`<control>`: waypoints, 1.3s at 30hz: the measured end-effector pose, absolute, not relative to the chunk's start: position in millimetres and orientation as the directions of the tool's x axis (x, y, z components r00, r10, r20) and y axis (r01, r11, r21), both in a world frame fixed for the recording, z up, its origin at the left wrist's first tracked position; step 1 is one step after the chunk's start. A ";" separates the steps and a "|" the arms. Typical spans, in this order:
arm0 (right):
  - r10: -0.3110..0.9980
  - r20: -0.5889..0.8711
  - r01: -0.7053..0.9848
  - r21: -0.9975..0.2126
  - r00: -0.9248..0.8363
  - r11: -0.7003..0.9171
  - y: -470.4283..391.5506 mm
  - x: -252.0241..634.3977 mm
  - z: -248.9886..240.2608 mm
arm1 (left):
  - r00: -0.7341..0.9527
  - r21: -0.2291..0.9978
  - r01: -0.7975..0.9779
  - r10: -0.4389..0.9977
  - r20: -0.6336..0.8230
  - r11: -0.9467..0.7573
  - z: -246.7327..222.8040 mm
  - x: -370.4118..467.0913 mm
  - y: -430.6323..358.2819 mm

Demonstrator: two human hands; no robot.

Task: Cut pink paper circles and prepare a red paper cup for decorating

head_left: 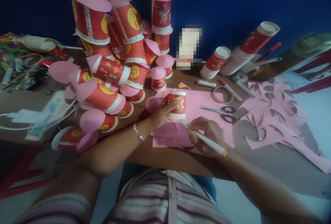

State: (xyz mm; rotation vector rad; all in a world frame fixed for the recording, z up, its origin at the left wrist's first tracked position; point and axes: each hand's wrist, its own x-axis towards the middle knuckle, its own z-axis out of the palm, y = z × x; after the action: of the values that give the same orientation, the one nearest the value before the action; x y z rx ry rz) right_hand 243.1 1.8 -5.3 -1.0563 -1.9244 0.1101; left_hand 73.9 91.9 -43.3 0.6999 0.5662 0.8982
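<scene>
My left hand (161, 112) is wrapped round a red paper cup (177, 105) with white bands at both ends and a gold print. The cup stands on a pink paper sheet (204, 100) in front of me. In my right hand (207, 132) is a white marker (210, 142) with an orange end, held like a pen. Its tip points at the paper close to the cup's lower edge; whether it touches I cannot tell. Curved outlines show on the pink paper between my hands. Scissors (219, 111) lie on the sheet to the right of the cup.
Red cups with pink paper cones (107, 96) are piled at the left. Pink offcuts (274, 113) spread at the right, near a tape roll (221, 94) and a red-capped marker (230, 90). Stacked cups (250, 48) lean at the back. A power strip (46, 117) lies far left.
</scene>
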 end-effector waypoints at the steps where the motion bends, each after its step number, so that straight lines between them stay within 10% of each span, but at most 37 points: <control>1: 0.705 0.674 0.618 -0.464 -0.219 0.635 2.3 242.8 -5.6 | 0.515 0.749 -0.500 0.845 -0.146 0.434 -43.5 73.9 91.9; 39: 0.709 0.659 0.591 -0.475 -0.252 0.652 5.3 241.4 -12.7 | 0.490 0.826 -0.433 0.864 -0.121 0.361 -51.0 74.7 92.0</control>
State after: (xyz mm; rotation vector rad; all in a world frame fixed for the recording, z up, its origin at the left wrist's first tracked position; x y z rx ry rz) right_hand 241.4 5.3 -12.7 -1.0176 -1.9481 0.1616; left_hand 74.7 92.0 -51.0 0.8236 0.6133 0.9057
